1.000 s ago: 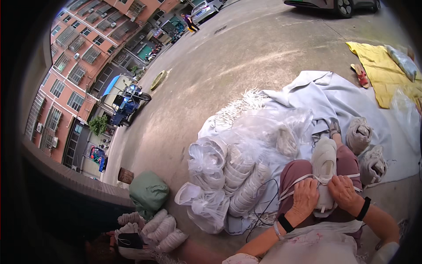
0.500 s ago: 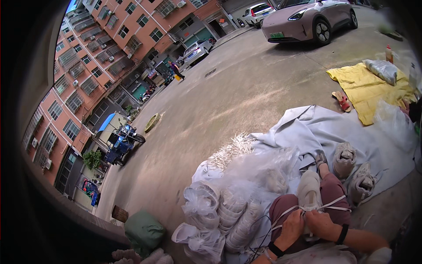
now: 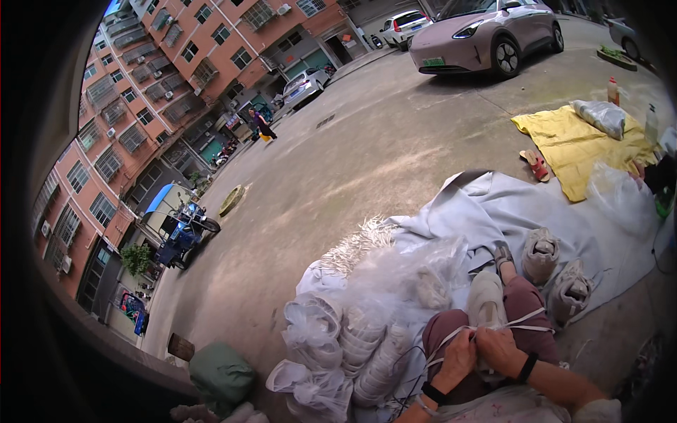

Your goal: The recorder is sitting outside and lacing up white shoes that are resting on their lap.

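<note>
Both my hands meet over a white shoe upper (image 3: pixel 486 301) lying on my lap. My left hand (image 3: pixel 457 358) and my right hand (image 3: pixel 502 348) pinch white cords (image 3: pixel 525 321) that run across my maroon trouser legs (image 3: pixel 523 302). Each wrist carries a dark band. Just left of my knees lie clear plastic bags (image 3: pixel 352 338) stuffed with stacked white shoe parts. Two finished white uppers (image 3: pixel 540 255) rest on the pale grey sheet (image 3: pixel 493 204) to the right.
A yellow cloth (image 3: pixel 571 144) with a bag, bottles and a red sandal (image 3: pixel 536 166) lies farther right. Parked cars (image 3: pixel 486 35) stand across the concrete yard; a person walks by the apartment block. A green bag (image 3: pixel 222 374) sits at lower left near a blue tricycle (image 3: pixel 180 229).
The view has tilted up, so the shoe, bags and my hands sit lower in the picture. My hands have drawn closer together on the cords over the shoe.
</note>
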A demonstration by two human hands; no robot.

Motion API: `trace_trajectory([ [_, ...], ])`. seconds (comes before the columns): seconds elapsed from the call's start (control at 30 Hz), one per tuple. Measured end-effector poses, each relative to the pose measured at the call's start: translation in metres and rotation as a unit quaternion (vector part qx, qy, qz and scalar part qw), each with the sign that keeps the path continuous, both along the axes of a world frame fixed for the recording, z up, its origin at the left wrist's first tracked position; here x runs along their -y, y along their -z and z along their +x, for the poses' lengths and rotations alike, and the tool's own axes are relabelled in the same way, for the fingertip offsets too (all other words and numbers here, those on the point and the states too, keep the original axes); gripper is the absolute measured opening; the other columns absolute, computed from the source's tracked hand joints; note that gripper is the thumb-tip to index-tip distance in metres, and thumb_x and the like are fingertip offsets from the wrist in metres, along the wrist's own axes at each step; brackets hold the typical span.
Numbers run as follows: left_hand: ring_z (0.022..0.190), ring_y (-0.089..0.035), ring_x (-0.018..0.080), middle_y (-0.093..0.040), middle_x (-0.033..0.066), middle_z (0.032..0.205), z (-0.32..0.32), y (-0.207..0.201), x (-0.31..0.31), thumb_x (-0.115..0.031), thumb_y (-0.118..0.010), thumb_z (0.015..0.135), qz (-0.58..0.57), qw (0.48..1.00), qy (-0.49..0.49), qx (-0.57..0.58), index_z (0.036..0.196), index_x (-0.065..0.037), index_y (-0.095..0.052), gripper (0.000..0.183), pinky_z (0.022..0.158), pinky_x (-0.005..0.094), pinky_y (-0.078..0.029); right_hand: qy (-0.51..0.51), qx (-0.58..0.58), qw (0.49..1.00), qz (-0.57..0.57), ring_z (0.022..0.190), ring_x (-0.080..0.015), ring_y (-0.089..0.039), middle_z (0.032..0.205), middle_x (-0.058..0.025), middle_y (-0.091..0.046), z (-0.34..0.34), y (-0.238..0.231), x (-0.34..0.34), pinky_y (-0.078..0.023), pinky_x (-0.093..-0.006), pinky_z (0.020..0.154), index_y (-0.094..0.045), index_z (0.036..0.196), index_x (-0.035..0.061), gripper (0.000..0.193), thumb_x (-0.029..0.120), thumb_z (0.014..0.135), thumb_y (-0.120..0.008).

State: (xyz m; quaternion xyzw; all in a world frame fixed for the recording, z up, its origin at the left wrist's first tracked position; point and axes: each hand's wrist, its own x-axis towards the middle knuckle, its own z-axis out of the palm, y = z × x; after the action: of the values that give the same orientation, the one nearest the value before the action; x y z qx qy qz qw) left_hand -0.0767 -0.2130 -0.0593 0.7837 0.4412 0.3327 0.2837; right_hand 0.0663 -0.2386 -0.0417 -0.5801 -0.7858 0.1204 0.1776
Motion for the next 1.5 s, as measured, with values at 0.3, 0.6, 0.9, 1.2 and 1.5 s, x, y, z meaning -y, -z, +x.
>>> trace_trajectory([
  [0.3, 0.081, -0.063, 0.0394, -0.063, 0.0206, 0.086, -0.004, -0.016, 0.014, -0.014, -0.063, 0.087, -0.071, 0.996, -0.042, 0.012, 0.098, -0.002, -0.055, 0.018, 0.069, 0.0423, -0.049, -0.080, 0.090, 0.981, -0.154, 0.072, -0.0332, -0.069, 0.084, -0.0160, -0.068, 0.012, -0.025, -0.007, -0.053, -0.0410, 0.057, -0.060, 0.091, 0.0009, 0.014, 0.011, 0.081, -0.058],
  [0.6, 0.066, -0.063, 0.0138, -0.064, 0.0054, 0.074, 0.000, -0.017, 0.019, -0.041, -0.039, 0.102, -0.657, 0.720, 0.020, 0.222, 0.108, 0.000, -0.056, 0.045, 0.061, 0.0254, -0.051, -0.361, -0.295, 0.755, -0.461, 0.065, -0.0084, -0.052, 0.073, -0.0002, -0.056, 0.015, -0.069, 0.054, -0.045, -0.0271, 0.062, -0.060, 0.099, 0.0063, 0.023, 0.027, 0.098, -0.051],
  [0.9, 0.049, -0.041, 0.0070, -0.044, -0.0030, 0.060, 0.009, -0.035, 0.027, -0.032, -0.035, 0.104, -0.535, 0.836, 0.094, 0.079, 0.105, 0.001, -0.055, 0.039, 0.047, 0.0218, -0.036, -0.171, -0.364, 0.792, -0.460, 0.058, -0.0090, -0.050, 0.070, -0.0009, -0.057, 0.072, -0.068, 0.057, -0.043, -0.0253, 0.054, -0.062, 0.103, 0.0057, 0.028, 0.030, 0.098, -0.048],
  [1.2, 0.075, -0.055, 0.0190, -0.052, 0.0098, 0.078, 0.071, -0.126, 0.088, -0.024, -0.040, 0.101, -0.296, 0.749, 0.582, 0.114, 0.096, -0.001, -0.053, 0.027, 0.070, 0.0327, -0.044, 0.098, -0.676, 0.453, -0.573, 0.049, -0.0114, -0.050, 0.068, -0.0015, -0.055, 0.052, -0.033, 0.040, -0.040, -0.0230, 0.044, -0.056, 0.109, 0.0015, 0.035, 0.031, 0.102, -0.039],
  [1.5, 0.086, -0.054, 0.0126, -0.058, 0.0037, 0.095, 0.036, -0.091, 0.064, -0.031, -0.048, 0.098, -0.524, 0.685, 0.507, -0.002, 0.115, 0.000, -0.057, 0.036, 0.079, 0.0283, -0.045, 0.012, -0.658, 0.542, -0.522, 0.046, -0.0023, -0.038, 0.058, 0.0060, -0.045, 0.099, -0.073, 0.073, -0.029, -0.0188, 0.041, -0.062, 0.102, 0.0010, 0.022, 0.019, 0.100, -0.048],
])
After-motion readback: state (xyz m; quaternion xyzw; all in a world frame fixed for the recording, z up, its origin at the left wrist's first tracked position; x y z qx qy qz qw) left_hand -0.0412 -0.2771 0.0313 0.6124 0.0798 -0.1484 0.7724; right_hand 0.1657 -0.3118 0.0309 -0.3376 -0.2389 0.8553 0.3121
